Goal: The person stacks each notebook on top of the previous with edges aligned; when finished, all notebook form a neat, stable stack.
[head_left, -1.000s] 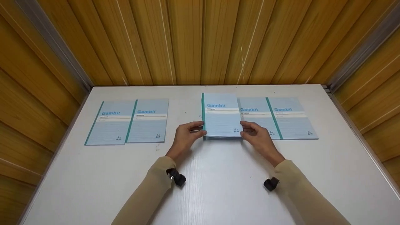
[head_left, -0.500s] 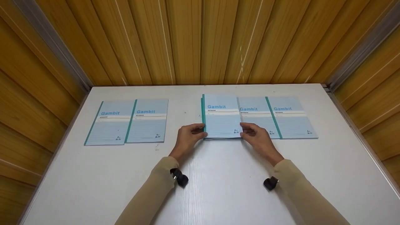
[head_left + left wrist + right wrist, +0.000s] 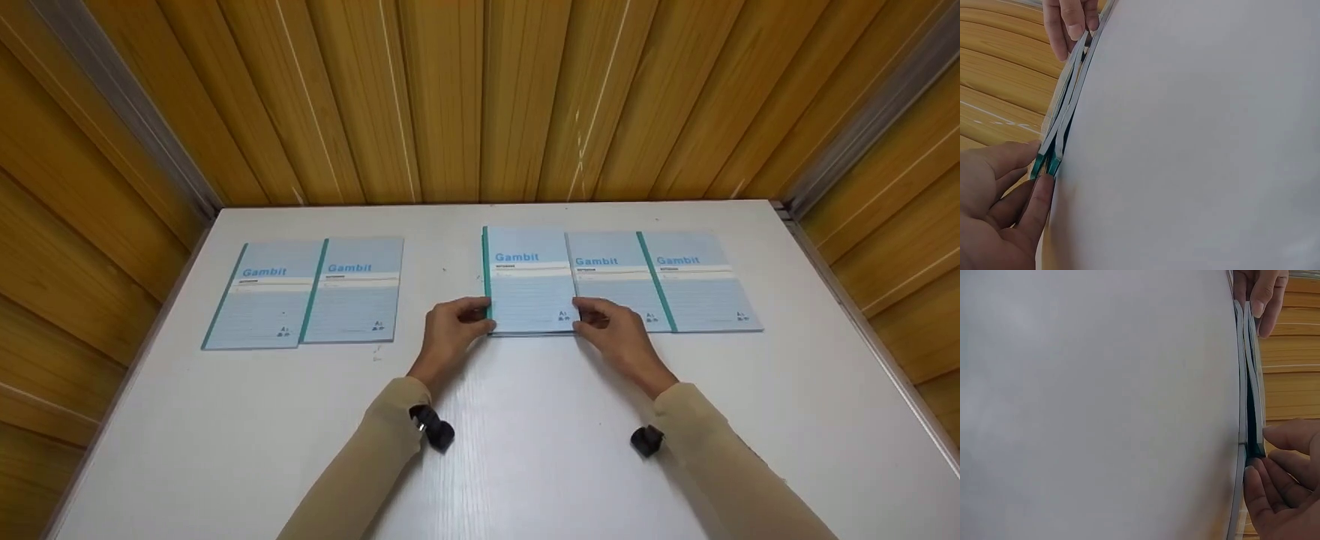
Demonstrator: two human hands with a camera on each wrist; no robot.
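Observation:
A light-blue "Gambit" notebook (image 3: 531, 292) with a green spine lies level between both hands, over another notebook (image 3: 1242, 382) almost in line with it. My left hand (image 3: 450, 331) grips its spine edge near the front corner. On the opposite edge, my right hand (image 3: 616, 330) holds it with thumb and fingers. Both wrist views show a narrow gap between the upper and lower notebooks, the upper one bowed slightly. Part of the lower notebook's green spine peeks out at the left.
Two matching notebooks, one left (image 3: 259, 300) and one beside it (image 3: 352, 296), lie at the table's left. Right of the held one lie a partly covered notebook (image 3: 619, 281) and another (image 3: 705, 285). The white table (image 3: 517, 450) ends at a wood-slat wall (image 3: 480, 97).
The held notebook has come down onto the one beneath, shifting slightly toward me and left, so the visible offset between them has shrunk. Both hands moved with it. The other notebooks have stayed put.

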